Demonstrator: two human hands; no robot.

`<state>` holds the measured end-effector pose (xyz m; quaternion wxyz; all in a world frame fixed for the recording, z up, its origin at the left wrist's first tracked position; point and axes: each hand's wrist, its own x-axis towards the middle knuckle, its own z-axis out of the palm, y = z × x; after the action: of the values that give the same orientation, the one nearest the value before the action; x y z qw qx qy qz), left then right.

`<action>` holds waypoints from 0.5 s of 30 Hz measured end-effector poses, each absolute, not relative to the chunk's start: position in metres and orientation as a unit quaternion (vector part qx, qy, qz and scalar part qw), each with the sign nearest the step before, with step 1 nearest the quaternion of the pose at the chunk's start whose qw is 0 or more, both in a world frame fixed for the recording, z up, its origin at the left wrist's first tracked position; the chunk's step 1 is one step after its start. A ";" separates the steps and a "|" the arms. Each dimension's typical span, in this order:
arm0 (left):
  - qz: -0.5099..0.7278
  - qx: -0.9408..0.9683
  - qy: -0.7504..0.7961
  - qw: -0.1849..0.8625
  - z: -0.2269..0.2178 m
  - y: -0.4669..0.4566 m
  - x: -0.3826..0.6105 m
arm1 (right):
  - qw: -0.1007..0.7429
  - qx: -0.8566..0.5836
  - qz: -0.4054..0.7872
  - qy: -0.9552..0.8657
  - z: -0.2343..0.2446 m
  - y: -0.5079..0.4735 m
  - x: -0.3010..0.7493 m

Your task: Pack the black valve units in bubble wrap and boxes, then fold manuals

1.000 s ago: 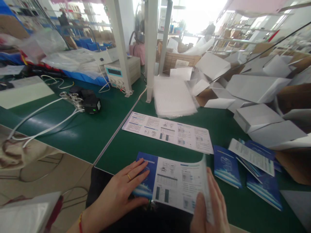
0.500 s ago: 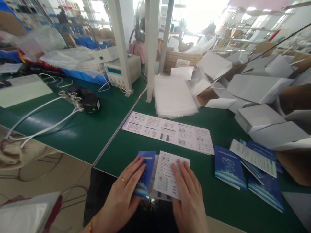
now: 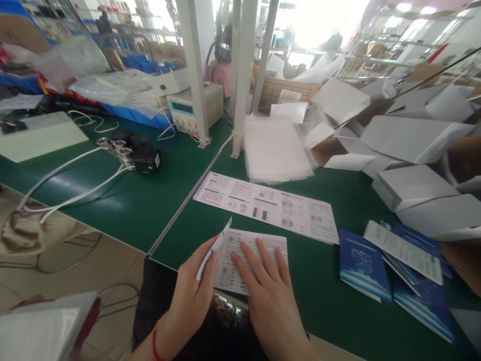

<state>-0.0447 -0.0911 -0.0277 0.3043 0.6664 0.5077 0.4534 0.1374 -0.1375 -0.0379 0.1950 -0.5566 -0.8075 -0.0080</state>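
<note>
A printed leaflet (image 3: 236,244) lies partly folded at the front edge of the green table. My left hand (image 3: 197,283) grips its left panel between thumb and fingers, and that panel stands tilted up. On the flat right part rests my right hand (image 3: 265,278), palm down with fingers spread. Just beyond is a long stack of unfolded printed sheets (image 3: 268,206). To the right are several folded blue leaflets (image 3: 364,263), some overlapping, one with a white text side (image 3: 404,250) up.
White open boxes (image 3: 413,138) crowd the right back. A stack of clear plastic bags (image 3: 276,150) lies by the metal posts (image 3: 244,75). A bench power supply (image 3: 184,110) and black parts with white cables (image 3: 145,155) stand on the left table.
My left hand has lifted the leaflet's left panel, whose blue cover no longer shows. My right hand has moved left and spread its fingers on the page. The view has shifted slightly.
</note>
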 end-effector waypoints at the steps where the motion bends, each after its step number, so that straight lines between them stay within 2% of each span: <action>1: 0.453 0.662 0.515 0.303 -0.027 -0.091 -0.047 | 0.191 -0.553 0.000 -0.811 -0.038 -0.136 0.137; 6: 0.443 0.639 0.552 0.301 -0.024 -0.089 -0.056 | 0.202 -0.547 0.033 -0.812 -0.039 -0.135 0.137; 15: 0.437 0.633 0.554 0.318 -0.018 -0.090 -0.056 | 0.203 -0.551 0.024 -0.809 -0.038 -0.135 0.137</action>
<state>-0.0563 -0.0897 -0.0179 0.3185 0.6327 0.5541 0.4372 0.1367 -0.1347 -0.0384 0.2032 -0.5512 -0.8089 0.0245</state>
